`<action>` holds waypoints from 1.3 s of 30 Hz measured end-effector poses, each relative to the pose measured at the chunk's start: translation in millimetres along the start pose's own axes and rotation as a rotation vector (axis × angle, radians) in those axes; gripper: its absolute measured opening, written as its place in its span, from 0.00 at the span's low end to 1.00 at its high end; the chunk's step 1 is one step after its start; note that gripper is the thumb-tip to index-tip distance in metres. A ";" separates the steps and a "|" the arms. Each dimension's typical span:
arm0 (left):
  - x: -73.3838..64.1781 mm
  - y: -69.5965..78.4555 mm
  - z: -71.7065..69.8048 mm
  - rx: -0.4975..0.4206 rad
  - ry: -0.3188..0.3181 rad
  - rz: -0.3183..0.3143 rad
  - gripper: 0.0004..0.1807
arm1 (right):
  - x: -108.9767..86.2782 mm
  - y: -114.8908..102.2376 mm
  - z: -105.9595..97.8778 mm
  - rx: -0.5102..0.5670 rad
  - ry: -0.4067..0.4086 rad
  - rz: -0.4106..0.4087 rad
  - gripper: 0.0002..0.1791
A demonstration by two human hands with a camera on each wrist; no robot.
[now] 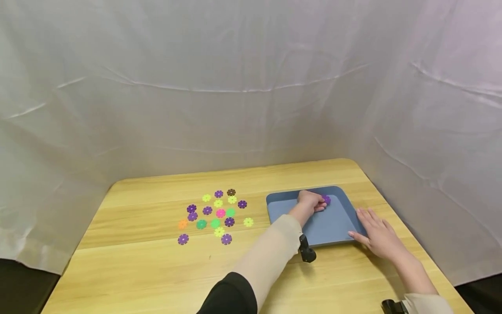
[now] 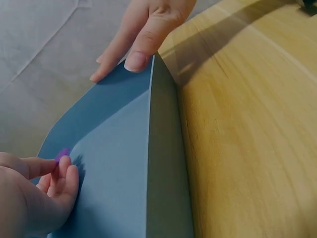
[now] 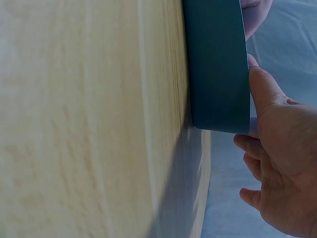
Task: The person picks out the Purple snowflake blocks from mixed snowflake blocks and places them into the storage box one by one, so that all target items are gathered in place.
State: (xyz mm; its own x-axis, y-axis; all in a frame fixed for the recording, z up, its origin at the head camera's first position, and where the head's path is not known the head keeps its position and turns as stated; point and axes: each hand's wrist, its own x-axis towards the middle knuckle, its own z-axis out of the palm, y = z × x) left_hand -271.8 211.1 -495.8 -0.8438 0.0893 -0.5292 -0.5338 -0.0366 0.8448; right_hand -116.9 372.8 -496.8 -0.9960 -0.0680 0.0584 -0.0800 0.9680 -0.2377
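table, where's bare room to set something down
The table is bare left of the flower pieces and in front of them, up to the left sleeve. The tray is bare front-right. Crowded: among the pieces, around the left hand.

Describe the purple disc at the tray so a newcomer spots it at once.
The wooden table holds a blue tray near its right edge. Over the tray, the left hand pinches a small purple flower-shaped disc toward the far right corner. It is the only disc there; the other discs lie on the table to the tray's left.
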 end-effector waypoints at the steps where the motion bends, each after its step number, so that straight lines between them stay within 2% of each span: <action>1: 1.4 0.5 0.1 0.027 0.011 0.001 0.03 | 0.7 -0.8 0.0 0.000 -0.001 -0.001 0.47; 8: 9.7 -0.4 -0.1 0.153 0.046 -0.009 0.05 | 3.4 -4.6 2.2 0.002 -0.019 -0.003 0.47; 12: 7.5 -2.9 -5.7 0.191 0.043 0.028 0.04 | 4.3 -8.1 4.1 0.019 -0.024 -0.002 0.48; 18: -10.6 -3.9 -18.4 0.204 -0.077 0.125 0.04 | 4.0 -6.9 2.9 0.037 -0.033 0.000 0.48; 23: -25.5 4.4 -33.0 0.166 -0.182 0.189 0.08 | 6.8 -2.0 0.6 0.018 -0.035 -0.006 0.48; 27: -31.5 14.8 -54.1 0.133 -0.301 0.198 0.12 | 10.0 -0.3 0.2 0.015 -0.035 -0.011 0.48; 31: -37.3 28.5 -82.7 0.110 -0.420 0.208 0.17 | 13.4 3.2 1.5 0.014 -0.033 -0.018 0.48; 34: -42.1 39.0 -106.3 0.101 -0.470 0.224 0.19 | 15.2 7.0 2.8 0.010 -0.029 -0.026 0.48; 39: -48.6 52.0 -146.8 0.104 -0.490 0.249 0.19 | 16.6 12.4 1.1 0.017 -0.028 -0.023 0.48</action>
State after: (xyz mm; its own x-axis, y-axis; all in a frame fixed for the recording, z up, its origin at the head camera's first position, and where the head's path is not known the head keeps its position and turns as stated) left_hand -266.7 58.8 -437.6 -0.8056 0.5438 -0.2350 -0.2922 -0.0197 0.9562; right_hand -134.4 383.4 -499.9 -0.9946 -0.0970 0.0373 -0.1033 0.9620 -0.2528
